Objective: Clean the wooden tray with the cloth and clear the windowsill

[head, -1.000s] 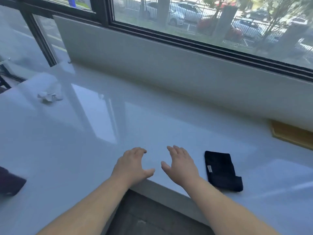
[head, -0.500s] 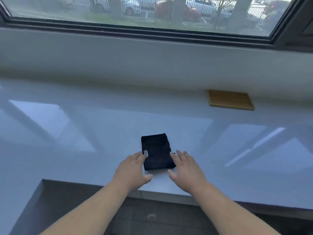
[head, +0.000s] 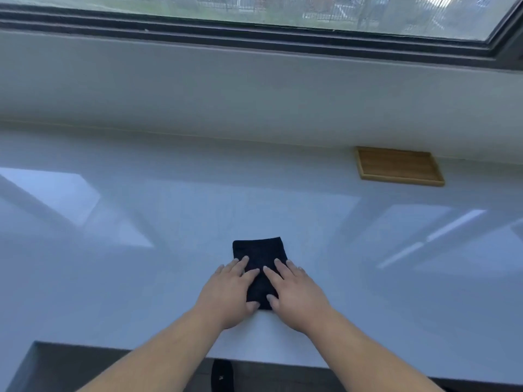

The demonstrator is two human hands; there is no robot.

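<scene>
A folded black cloth (head: pixel 259 251) lies on the glossy white windowsill (head: pixel 169 216), near its front edge. My left hand (head: pixel 229 292) rests flat on the cloth's left half, fingers spread and thumb at its near edge. My right hand (head: pixel 297 292) lies on its right half the same way. Neither hand has lifted the cloth, and its near part is hidden under them. A shallow wooden tray (head: pixel 397 166) sits empty against the back wall, far right of my hands.
A grey wall (head: pixel 254 94) rises behind the sill up to a dark window frame (head: pixel 254 38). The sill's front edge (head: pixel 169 355) drops to a dark floor, where a small black object (head: pixel 222 377) lies.
My view swung right, away from crumpled paper at the left. Both hands moved forward from the sill's edge onto the black cloth and now cover its near half.
</scene>
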